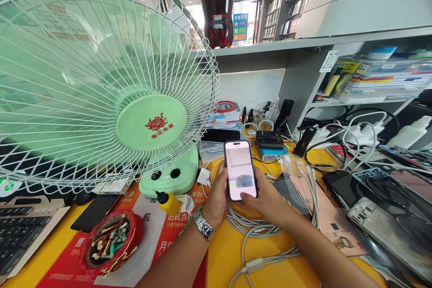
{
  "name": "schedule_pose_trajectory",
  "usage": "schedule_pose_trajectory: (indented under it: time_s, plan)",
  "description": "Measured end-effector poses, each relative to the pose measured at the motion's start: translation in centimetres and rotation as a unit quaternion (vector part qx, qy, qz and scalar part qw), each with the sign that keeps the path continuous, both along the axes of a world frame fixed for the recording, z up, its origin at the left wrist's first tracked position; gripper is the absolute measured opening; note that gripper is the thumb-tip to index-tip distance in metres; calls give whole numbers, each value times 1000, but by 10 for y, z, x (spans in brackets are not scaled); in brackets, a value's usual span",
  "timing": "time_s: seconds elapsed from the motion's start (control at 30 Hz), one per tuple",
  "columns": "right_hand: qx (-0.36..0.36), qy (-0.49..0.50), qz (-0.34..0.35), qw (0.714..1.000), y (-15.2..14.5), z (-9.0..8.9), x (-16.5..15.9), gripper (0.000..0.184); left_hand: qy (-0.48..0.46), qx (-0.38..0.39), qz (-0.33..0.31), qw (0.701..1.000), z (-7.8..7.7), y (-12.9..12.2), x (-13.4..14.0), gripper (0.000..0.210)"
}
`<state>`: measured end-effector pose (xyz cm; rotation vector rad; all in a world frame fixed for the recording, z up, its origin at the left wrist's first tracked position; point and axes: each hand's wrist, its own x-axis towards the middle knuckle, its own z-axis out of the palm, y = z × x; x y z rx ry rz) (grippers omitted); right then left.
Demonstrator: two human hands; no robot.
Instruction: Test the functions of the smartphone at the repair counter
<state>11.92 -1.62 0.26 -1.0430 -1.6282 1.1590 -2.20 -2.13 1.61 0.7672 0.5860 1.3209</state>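
Ideally, hold phone [240, 166] steady, right of green fan [151, 122], clamped between left hand [217, 197] and right hand [264, 194], tapping lightly with right thumb [248, 198].

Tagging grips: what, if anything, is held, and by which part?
A smartphone, by its lower half: left hand at its left edge, right hand at its right.
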Motion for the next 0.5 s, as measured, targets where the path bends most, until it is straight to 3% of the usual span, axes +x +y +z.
schedule_pose_trajectory:
  time_s: [0.27, 0.5]
  plan:
    - [-5, -14, 1, 1000, -3, 5, -2, 53, 2, -2, -11, 1000, 2, -2, 1, 39]
    - [0, 44, 24, 999, 3, 6, 2, 33, 3, -26, -34, 999, 7, -3, -1, 50]
